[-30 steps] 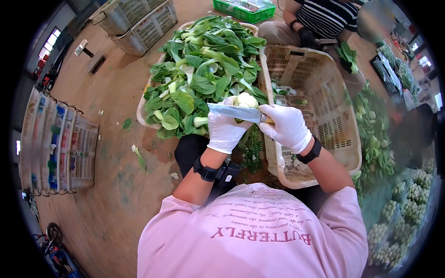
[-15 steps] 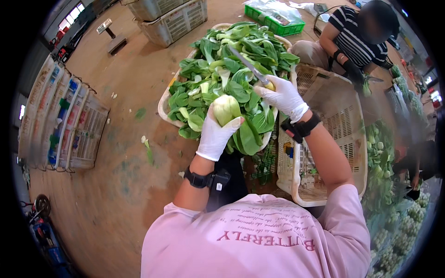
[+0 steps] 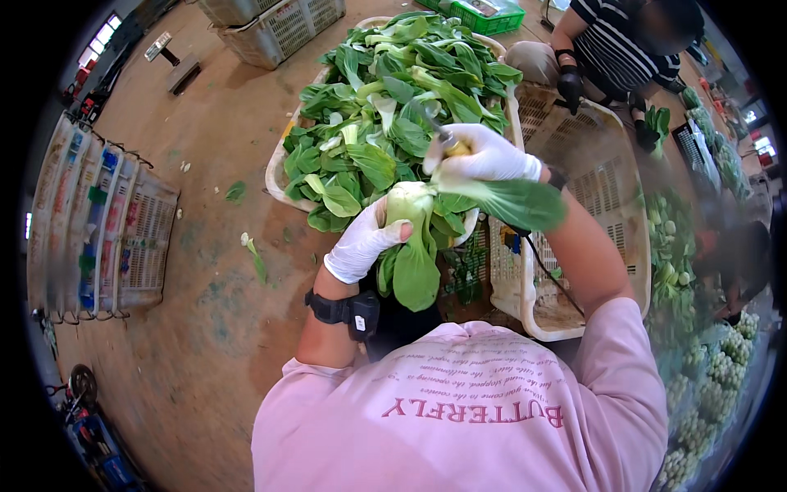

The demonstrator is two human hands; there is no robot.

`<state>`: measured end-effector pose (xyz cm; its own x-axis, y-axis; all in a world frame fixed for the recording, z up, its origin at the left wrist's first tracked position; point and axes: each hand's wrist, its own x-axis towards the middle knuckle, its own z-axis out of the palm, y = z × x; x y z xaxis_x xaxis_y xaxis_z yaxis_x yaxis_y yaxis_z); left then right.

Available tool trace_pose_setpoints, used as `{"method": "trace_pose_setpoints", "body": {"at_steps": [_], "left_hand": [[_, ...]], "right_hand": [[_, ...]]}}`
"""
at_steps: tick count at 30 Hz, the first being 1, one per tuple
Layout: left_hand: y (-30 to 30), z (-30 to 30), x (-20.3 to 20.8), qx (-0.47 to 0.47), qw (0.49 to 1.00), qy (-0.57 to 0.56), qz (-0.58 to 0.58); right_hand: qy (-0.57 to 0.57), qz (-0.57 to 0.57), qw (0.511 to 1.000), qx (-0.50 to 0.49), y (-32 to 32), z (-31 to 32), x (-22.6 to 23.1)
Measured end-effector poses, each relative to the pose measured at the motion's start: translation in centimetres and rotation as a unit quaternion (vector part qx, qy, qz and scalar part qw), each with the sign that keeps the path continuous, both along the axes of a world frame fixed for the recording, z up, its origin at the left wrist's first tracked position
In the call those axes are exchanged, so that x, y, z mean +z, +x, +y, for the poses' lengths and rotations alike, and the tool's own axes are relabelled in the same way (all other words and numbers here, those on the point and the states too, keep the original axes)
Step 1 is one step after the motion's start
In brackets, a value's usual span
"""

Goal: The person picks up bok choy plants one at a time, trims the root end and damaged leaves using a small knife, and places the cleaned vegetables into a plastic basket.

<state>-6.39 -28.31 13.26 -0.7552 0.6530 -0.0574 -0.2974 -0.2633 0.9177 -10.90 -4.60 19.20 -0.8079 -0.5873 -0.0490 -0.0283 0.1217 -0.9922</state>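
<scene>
My left hand [image 3: 365,243], in a white glove, is closed around a head of bok choy [image 3: 410,213], its pale base turned up and its leaves hanging toward me. Right beside it, my gloved right hand [image 3: 490,156] grips a knife [image 3: 452,146] by its yellowish handle; the blade is blurred and points up and away. A loose-looking bok choy leaf [image 3: 520,203] stretches from the base out under my right hand, smeared by motion. Whether it is still attached, I cannot tell. Beyond both hands lies a heap of bok choy [image 3: 402,90] in a white crate [image 3: 277,168].
To my right stands another white plastic crate [image 3: 527,295]. A co-worker in a striped top [image 3: 619,45] and dark gloves crouches past it. Stacked crates [image 3: 283,33] stand at the far left, more crates [image 3: 106,221] at left. Trimmed vegetables [image 3: 713,394] lie at right.
My right hand has come in toward the bok choy, and a leaf now stretches out below it. The bok choy has tipped, its leaves hanging toward me. The view has shifted slightly.
</scene>
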Motion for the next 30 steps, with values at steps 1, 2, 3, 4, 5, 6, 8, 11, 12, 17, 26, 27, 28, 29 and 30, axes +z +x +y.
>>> {"method": "trace_pose_setpoints", "body": {"at_steps": [1, 2, 3, 4, 5, 6, 8, 11, 12, 17, 26, 27, 28, 29, 30], "left_hand": [[0.1, -0.1, -0.1, -0.017, 0.999, 0.041, -0.013], [0.0, 0.2, -0.3, -0.004, 0.998, 0.055, -0.026], [0.1, 0.6, -0.5, -0.001, 0.997, 0.077, -0.014], [0.1, 1.1, -0.5, 0.004, 0.995, 0.099, -0.001], [0.0, 1.8, -0.7, 0.005, 0.992, 0.126, 0.01], [0.1, 2.6, -0.9, 0.035, 0.99, 0.135, -0.001], [0.4, 4.2, -1.1, 0.046, 0.997, 0.054, 0.003], [0.9, 7.4, -1.3, 0.014, 1.0, 0.004, 0.003], [1.1, 8.4, -1.8, 0.0, 1.0, 0.023, -0.016], [2.1, 7.3, -1.2, -0.18, 0.967, 0.156, -0.088], [2.6, 4.4, -0.6, 0.071, 0.952, 0.276, -0.11], [2.9, 4.1, 0.3, 0.06, 0.925, 0.332, -0.174], [2.8, 3.4, -0.2, 0.047, 0.931, 0.327, -0.156], [2.5, 3.0, -1.3, 0.029, 0.936, 0.323, -0.139], [2.2, 2.7, -1.9, 0.01, 0.94, 0.318, -0.123]], "right_hand": [[0.01, -0.016, 0.999, -0.042, 0.4, 0.9, 0.0], [-0.015, -0.041, 0.994, -0.096, 1.7, 1.1, 0.4], [0.041, -0.047, 0.992, -0.111, 2.4, 2.8, 0.1], [0.031, -0.06, 0.988, -0.141, 3.7, 4.7, 0.2], [0.025, -0.073, 0.982, -0.174, 5.2, 6.0, 0.4], [0.006, -0.079, 0.972, -0.222, 6.4, 6.7, 0.5], [-0.098, -0.064, 0.951, -0.285, 8.3, 7.3, -0.6], [-0.097, -0.023, 0.958, -0.268, 10.0, 4.7, -1.8], [-0.033, 0.045, 0.961, -0.272, 10.3, 4.4, -2.5], [0.031, 0.064, 0.967, -0.246, 9.8, 5.7, -3.2], [0.115, 0.342, 0.879, -0.313, -2.4, 2.6, -0.1], [0.049, 0.211, 0.937, -0.273, -1.8, 2.3, -0.3], [0.026, 0.13, 0.968, -0.215, -0.3, 0.9, 0.4], [0.007, 0.047, 0.986, -0.158, 0.9, 0.0, 0.6], [-0.013, 0.022, 0.995, -0.096, 1.5, -0.6, -0.6]]}}
